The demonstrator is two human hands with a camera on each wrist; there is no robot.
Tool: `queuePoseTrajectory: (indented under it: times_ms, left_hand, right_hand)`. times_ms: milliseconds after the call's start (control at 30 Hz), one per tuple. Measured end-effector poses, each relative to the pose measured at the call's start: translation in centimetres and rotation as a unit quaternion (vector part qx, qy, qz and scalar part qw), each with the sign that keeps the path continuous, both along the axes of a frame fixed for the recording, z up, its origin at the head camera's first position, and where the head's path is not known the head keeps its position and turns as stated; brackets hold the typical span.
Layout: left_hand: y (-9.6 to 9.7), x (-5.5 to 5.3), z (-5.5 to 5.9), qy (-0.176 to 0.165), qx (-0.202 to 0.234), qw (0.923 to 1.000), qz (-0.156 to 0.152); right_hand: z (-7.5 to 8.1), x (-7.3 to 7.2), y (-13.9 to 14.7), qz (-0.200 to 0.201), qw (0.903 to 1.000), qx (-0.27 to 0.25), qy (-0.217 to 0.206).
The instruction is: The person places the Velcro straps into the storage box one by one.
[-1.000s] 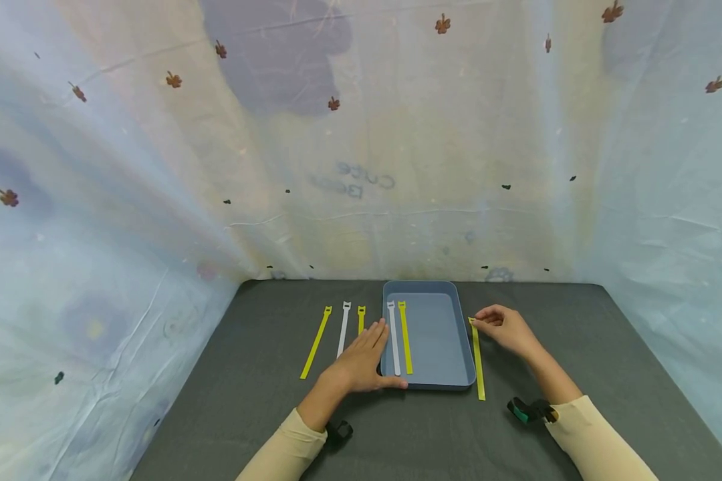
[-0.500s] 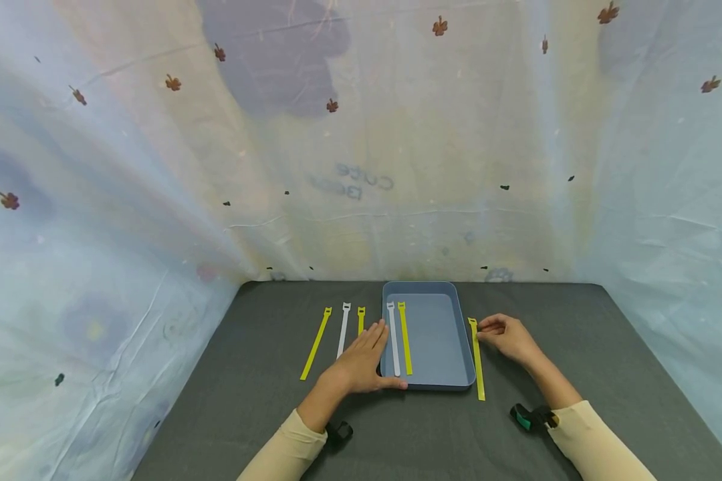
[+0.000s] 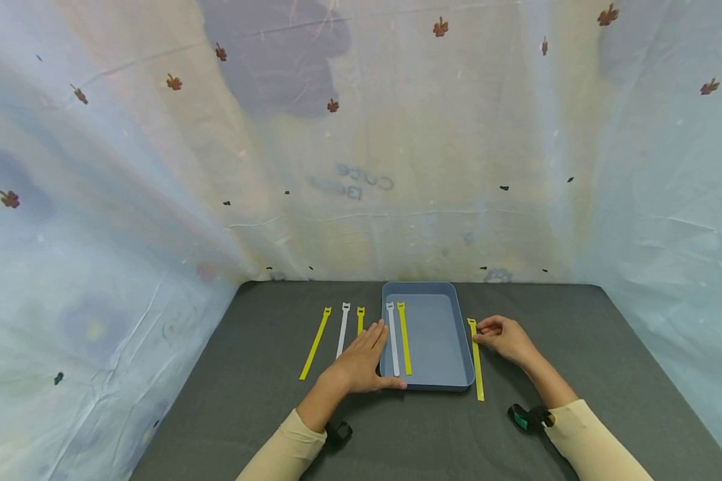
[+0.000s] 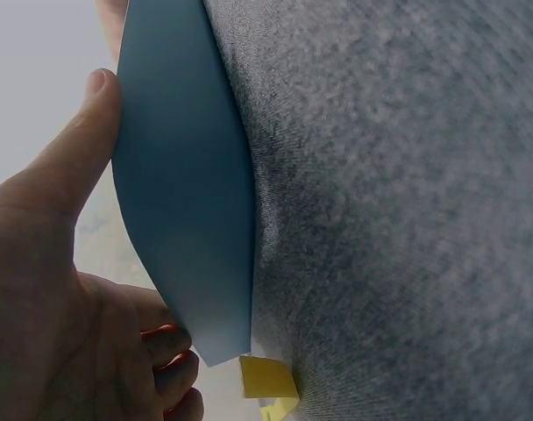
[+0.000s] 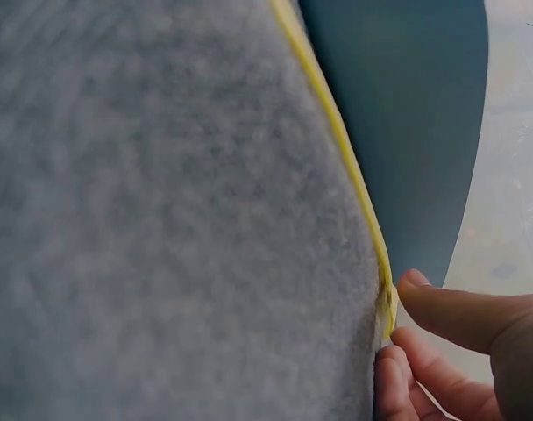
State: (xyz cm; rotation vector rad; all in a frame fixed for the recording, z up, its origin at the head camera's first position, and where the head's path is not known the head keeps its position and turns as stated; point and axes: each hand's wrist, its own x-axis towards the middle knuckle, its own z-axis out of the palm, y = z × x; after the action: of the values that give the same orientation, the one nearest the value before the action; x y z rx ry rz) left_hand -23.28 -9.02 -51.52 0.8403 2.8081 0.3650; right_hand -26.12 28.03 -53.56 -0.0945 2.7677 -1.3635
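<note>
A shallow blue-grey tray [image 3: 439, 341] stands on the table. My left hand [image 3: 358, 364] rests along its left edge, fingers straight, thumb at the front left corner. In the left wrist view, thumb and fingers lie against the tray wall [image 4: 183, 167]. Right of the tray, a flat yellow cable tie [image 3: 478, 374] lies lengthwise. The thumb and fingertips of my right hand [image 3: 508, 341] pinch its edge just below the slotted head; in the right wrist view they meet at the far end of the yellow tie [image 5: 358, 180]. A white tie [image 3: 394, 347] and a yellow tie [image 3: 405, 344] lie inside the tray.
Left of the tray lie another yellow tie [image 3: 315, 345], a white tie [image 3: 343, 331] and a shorter-looking yellow tie [image 3: 361, 321], the last two partly hidden by the left hand. A patterned curtain [image 3: 409, 220] hangs behind the dark grey table [image 3: 433, 434].
My right hand has slid a little down the yellow tie, from its head to just below it. The left hand and the tray have stayed put.
</note>
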Motion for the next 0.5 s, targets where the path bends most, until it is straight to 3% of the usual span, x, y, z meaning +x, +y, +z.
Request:
queuePoseTrajectory:
  times_ms: [500]
  left_hand:
    - [-0.06,-0.14,-0.15,0.004,0.005,1.0000,-0.006]
  right_hand:
    - [0.46,-0.44,-0.93,-0.023,0.9990,0.038,0.003]
